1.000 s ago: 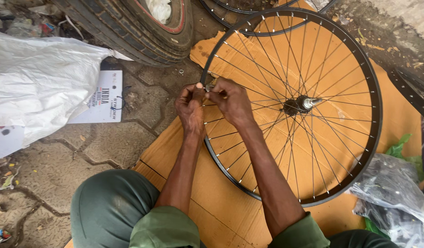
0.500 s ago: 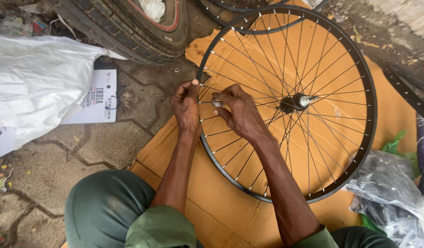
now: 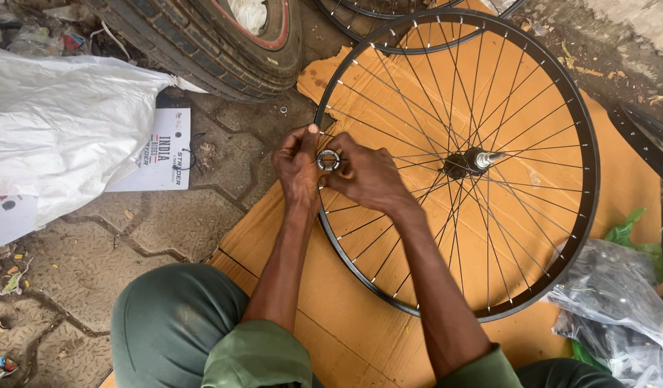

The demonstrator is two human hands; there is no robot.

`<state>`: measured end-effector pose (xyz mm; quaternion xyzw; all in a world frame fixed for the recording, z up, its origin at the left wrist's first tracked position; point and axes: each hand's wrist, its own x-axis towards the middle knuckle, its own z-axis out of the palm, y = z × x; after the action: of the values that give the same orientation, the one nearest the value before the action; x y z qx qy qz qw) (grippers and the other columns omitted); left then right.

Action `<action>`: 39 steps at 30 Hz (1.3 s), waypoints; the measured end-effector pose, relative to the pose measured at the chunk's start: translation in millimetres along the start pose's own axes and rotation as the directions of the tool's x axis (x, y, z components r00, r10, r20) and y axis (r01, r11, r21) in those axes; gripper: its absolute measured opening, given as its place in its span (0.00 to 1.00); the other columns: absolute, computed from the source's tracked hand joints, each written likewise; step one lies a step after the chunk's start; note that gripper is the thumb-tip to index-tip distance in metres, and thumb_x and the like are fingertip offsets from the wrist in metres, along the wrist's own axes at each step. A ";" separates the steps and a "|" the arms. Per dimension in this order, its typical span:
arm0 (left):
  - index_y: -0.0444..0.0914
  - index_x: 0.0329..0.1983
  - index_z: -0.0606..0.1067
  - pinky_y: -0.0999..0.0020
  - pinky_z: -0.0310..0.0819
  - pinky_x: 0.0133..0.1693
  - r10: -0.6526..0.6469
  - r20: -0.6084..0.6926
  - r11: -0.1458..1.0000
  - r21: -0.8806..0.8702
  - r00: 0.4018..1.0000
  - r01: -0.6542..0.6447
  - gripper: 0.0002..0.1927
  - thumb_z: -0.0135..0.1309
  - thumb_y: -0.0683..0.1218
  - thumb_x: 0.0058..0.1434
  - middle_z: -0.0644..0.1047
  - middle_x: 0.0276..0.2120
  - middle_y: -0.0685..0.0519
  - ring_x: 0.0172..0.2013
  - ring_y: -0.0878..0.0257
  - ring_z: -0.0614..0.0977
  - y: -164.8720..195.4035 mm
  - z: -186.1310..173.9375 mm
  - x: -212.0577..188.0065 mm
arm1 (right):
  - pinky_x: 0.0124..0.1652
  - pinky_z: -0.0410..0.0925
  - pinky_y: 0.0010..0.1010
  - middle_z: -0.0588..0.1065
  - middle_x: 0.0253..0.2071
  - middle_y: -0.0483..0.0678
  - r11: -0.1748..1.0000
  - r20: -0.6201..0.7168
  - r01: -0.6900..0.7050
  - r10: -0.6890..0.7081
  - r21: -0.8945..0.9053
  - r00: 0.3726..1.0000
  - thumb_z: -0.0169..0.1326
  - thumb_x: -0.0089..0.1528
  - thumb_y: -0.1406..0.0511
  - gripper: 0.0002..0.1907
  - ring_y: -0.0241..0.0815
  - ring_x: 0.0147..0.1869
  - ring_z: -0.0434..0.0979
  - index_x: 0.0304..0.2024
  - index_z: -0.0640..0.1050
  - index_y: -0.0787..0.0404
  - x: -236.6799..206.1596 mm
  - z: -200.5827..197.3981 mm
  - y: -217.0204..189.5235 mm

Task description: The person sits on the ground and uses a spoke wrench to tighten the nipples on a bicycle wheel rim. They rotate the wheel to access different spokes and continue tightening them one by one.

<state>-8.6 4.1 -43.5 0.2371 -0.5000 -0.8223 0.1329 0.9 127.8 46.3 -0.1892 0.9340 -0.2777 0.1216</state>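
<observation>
Both hands, left hand and right hand, pinch a small metal ring between their fingertips, directly over the spokes at the near-left rim of the bicycle wheel. Beyond the grip lie the hub, cardboard sheet, a tyre and white sack. Compared with half a second earlier, the hands have drawn closer together on the ring.

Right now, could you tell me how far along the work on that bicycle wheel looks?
Done: the wheel is fully spoked, hub in place. In hand: left hand and right hand pinch a small metal ring at the rim. Left: no tyre is on it.
</observation>
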 end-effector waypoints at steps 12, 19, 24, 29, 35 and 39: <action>0.38 0.38 0.83 0.69 0.69 0.37 0.017 0.032 0.999 -0.037 0.999 -0.016 0.10 0.62 0.49 0.64 0.77 0.29 0.59 0.32 0.69 0.74 1.3 -0.8 -1.0 | 0.42 0.67 0.47 0.83 0.29 0.47 0.987 -0.053 0.019 -0.028 -0.158 0.998 0.64 0.54 0.65 0.15 0.48 0.39 0.84 0.42 0.77 0.57 3.8 9.4 3.2; 0.38 0.38 0.83 0.68 0.70 0.38 -0.051 0.043 0.995 -0.085 0.998 0.054 0.09 0.62 0.49 0.63 0.78 0.29 0.58 0.32 0.68 0.75 8.0 1.1 -2.2 | 0.39 0.74 0.42 0.83 0.34 0.45 0.998 -0.209 0.012 0.002 0.067 0.978 0.63 0.59 0.59 0.15 0.45 0.41 0.85 0.42 0.73 0.56 4.3 12.3 6.8; 0.39 0.38 0.83 0.69 0.70 0.38 -0.043 0.027 0.998 -0.046 0.999 0.044 0.08 0.61 0.48 0.63 0.79 0.28 0.58 0.32 0.68 0.75 9.5 0.3 -2.7 | 0.39 0.72 0.42 0.81 0.32 0.50 0.895 -0.189 -0.121 0.042 -0.429 0.981 0.64 0.60 0.59 0.13 0.49 0.39 0.83 0.45 0.76 0.48 8.5 18.2 -7.0; 0.38 0.37 0.83 0.69 0.69 0.35 -0.039 0.034 0.998 -0.055 0.999 0.041 0.08 0.61 0.48 0.64 0.78 0.29 0.58 0.31 0.69 0.73 6.9 0.4 -1.2 | 0.45 0.73 0.37 0.83 0.34 0.44 0.980 -0.076 0.112 -0.101 0.164 0.992 0.62 0.61 0.60 0.11 0.43 0.41 0.85 0.42 0.76 0.54 1.4 -2.7 1.9; 0.38 0.38 0.83 0.70 0.67 0.34 -0.029 0.031 0.998 -0.052 0.999 0.030 0.08 0.61 0.47 0.64 0.78 0.29 0.58 0.31 0.69 0.73 3.3 -2.1 1.7 | 0.39 0.70 0.42 0.82 0.33 0.50 0.959 -0.157 -0.153 0.118 -0.239 0.981 0.62 0.60 0.60 0.15 0.49 0.39 0.83 0.45 0.74 0.57 7.4 14.4 -13.6; 0.38 0.39 0.83 0.70 0.68 0.36 0.008 0.034 0.997 -0.074 0.999 -0.006 0.07 0.59 0.47 0.64 0.79 0.31 0.60 0.33 0.71 0.74 1.2 -3.1 2.5 | 0.40 0.70 0.46 0.81 0.31 0.55 0.960 -0.139 -0.044 0.006 -0.277 0.990 0.63 0.59 0.62 0.13 0.54 0.37 0.81 0.44 0.76 0.56 6.4 12.3 -14.2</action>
<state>-9.1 0.0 -44.3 0.2162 -0.4721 -0.8437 0.1360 3.3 108.3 43.5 -0.1732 0.9723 -0.1538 0.0329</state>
